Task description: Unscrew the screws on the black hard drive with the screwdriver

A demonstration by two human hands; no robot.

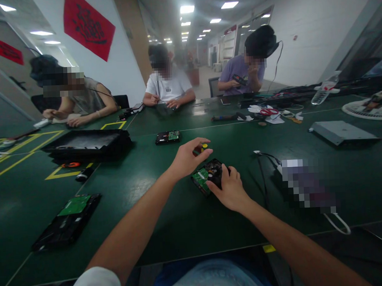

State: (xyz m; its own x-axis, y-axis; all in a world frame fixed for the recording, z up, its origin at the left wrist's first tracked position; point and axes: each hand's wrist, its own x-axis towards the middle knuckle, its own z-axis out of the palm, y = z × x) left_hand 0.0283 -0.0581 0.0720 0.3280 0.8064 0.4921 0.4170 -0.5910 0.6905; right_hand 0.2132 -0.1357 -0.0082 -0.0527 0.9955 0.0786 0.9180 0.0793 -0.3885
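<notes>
A hard drive (201, 176) with a green circuit board lies tilted on the green table in front of me. My right hand (231, 188) grips its right side, thumb at the near edge and fingers over the dark part. Just above and left of the drive is my left hand (189, 159), its thumb and index finger apart in a curve. A small yellow object (204, 147) shows between those fingertips; whether they touch it is unclear. Another drive (168, 137) lies farther back, and a larger one (68, 222) with a green board is at the left.
A black tray (86, 143) stands at the left, near a dark cylinder (84, 174). On the right are a blurred-out device (306, 184) with cables, a grey metal box (344, 132), a bottle (324, 90) and red scissors (268, 111). Three people sit across the table.
</notes>
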